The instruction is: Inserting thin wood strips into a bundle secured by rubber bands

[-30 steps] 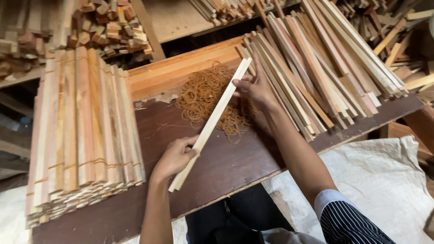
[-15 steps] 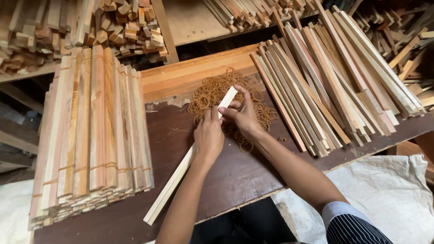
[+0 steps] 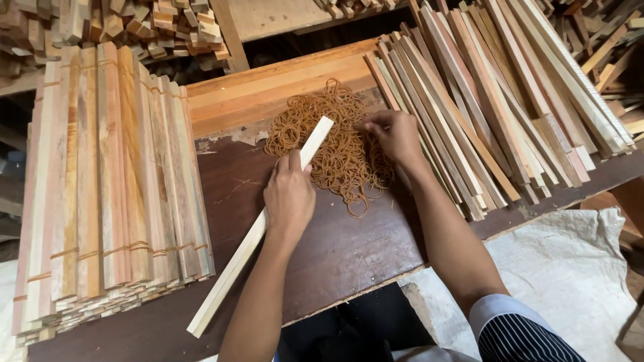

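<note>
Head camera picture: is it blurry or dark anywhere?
Head view: sharp in the middle, on the rubber bands and both hands, left hand and right hand; soft even light, no glare; dark shadow under the table edge and at the far left.

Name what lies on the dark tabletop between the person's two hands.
In the head view, a heap of brown rubber bands lies between the left hand and right hand.
</note>
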